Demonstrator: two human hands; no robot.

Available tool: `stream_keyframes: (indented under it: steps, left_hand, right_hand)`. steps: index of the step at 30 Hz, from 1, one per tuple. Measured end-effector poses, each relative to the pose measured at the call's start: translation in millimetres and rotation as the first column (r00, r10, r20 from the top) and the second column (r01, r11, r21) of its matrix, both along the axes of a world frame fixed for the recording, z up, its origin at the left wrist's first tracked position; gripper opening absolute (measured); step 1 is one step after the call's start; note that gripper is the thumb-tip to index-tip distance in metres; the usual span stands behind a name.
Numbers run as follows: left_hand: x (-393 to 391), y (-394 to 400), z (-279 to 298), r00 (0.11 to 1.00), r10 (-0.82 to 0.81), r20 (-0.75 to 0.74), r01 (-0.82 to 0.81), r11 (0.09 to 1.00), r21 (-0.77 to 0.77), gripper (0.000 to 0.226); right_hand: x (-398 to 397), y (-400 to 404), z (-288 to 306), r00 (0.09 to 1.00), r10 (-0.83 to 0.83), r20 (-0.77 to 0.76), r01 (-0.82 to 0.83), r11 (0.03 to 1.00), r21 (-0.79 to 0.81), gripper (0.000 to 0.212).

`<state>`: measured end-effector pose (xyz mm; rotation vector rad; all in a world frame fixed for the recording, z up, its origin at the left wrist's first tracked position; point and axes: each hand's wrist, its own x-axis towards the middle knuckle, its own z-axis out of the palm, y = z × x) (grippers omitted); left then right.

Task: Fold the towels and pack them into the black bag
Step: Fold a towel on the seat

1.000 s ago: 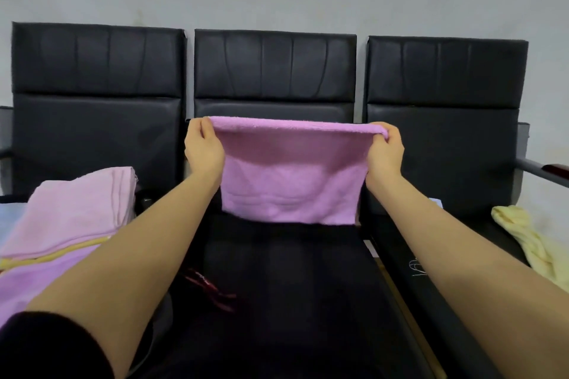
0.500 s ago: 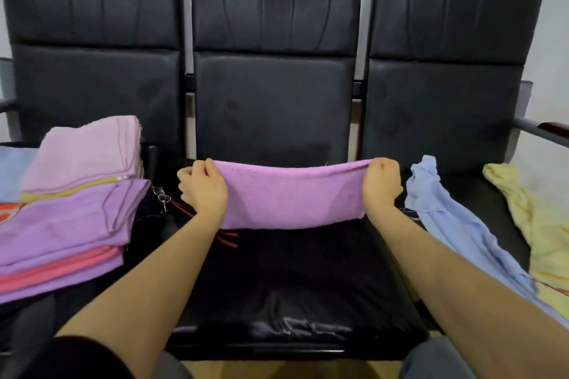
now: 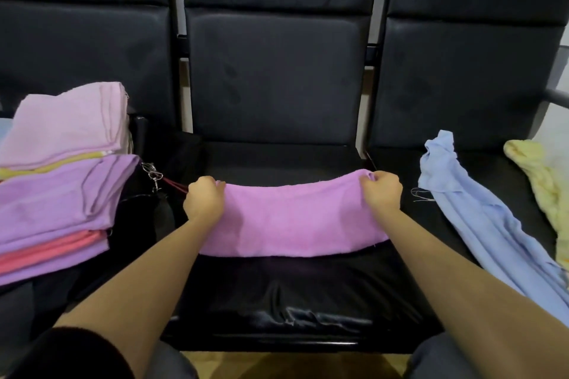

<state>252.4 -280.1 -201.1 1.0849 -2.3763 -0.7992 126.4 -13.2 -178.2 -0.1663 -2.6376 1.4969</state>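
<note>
My left hand (image 3: 203, 197) is curled round the left end of the purple towel (image 3: 292, 218), just left of the frame's centre, and my right hand (image 3: 381, 192) pinches the right end a little right of centre, so the far folded edge runs between my fists in a shallow arch. Below that edge the cloth lies on the middle seat (image 3: 277, 295), its near hem resting flat across the cushion.

As I judge it, the step in hand is laying this half-folded towel down so I can fold it again. To do it well I should keep both ends level and under the same gentle pull, lower the far edge straight onto the seat without letting the middle sag or bunch, and check that the layers sit square before I let go. The right corner looks slightly bunched in my fingers, so I would smooth it first.

Further out, at the left of the frame, the folded stack (image 3: 61, 169) of pink, yellow and purple towels sits high. Beside it, between stack and seat, is dark material with a metal clip (image 3: 153, 175) and a red strap, which I take to be the black bag (image 3: 144, 218), though I cannot tell where its opening is. At the right of the frame a blue towel (image 3: 480, 218) and a yellow towel (image 3: 545, 184) lie crumpled, not yet folded.
</note>
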Motion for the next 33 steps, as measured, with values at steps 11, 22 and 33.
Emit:
stream_keyframes:
  steps: [11, 22, 33]
  left_hand:
    - [-27, -11, -12, 0.953, -0.056, 0.299, 0.223, 0.797, -0.561, 0.015]
    - [-35, -3, -26, 0.916, 0.026, 0.401, 0.289, 0.651, -0.702, 0.03]
    - [-7, 34, -28, 0.844, 0.044, 0.535, 0.3, 0.788, -0.538, 0.029]
  right_hand:
    - [-18, -14, -10, 0.992, 0.06, -0.112, -0.009, 0.912, 0.41, 0.025]
    - [-23, -42, -25, 0.912, 0.245, -0.33, -0.026, 0.836, 0.549, 0.036]
    - [8, -52, -69, 0.723, 0.656, 0.218, -0.553, 0.361, 0.751, 0.053]
